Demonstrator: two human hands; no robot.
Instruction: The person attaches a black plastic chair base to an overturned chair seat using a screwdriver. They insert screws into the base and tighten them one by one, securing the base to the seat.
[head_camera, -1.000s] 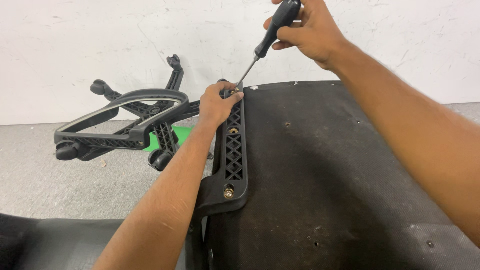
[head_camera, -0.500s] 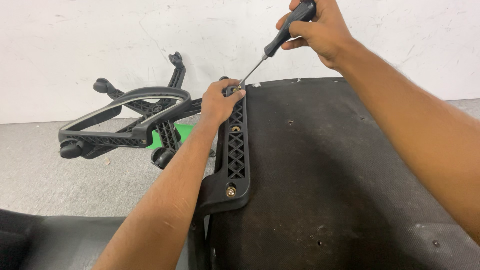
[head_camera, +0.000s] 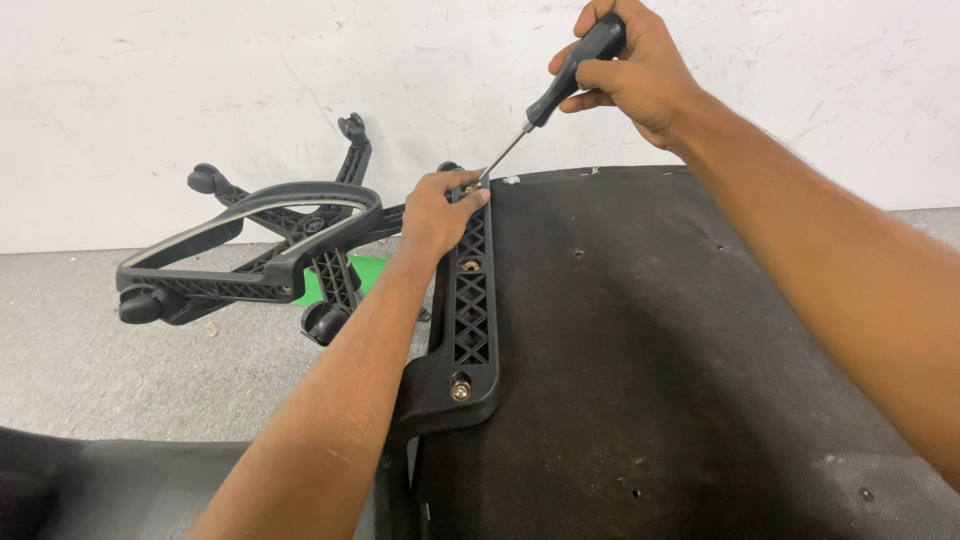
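Note:
An upturned black chair seat (head_camera: 680, 350) fills the right of the view. Along its left edge lies a black plastic armrest bracket (head_camera: 470, 310) with a lattice pattern and a brass-coloured screw (head_camera: 461, 389) at its near end. My left hand (head_camera: 440, 210) grips the far end of the bracket, fingers pinched at a screw there. My right hand (head_camera: 630, 65) holds a black-handled screwdriver (head_camera: 560, 90) tilted down to the left, its tip at that far screw beside my left fingertips.
A black five-star chair base (head_camera: 280, 255) with castors lies on the grey carpet to the left, a green object (head_camera: 350, 275) behind it. A white wall (head_camera: 200, 80) stands close behind. A dark cushion (head_camera: 120, 490) sits at the bottom left.
My right hand with the screwdriver has shifted slightly to the right and up while the tip stays at the far screw. My left hand keeps its grip on the bracket.

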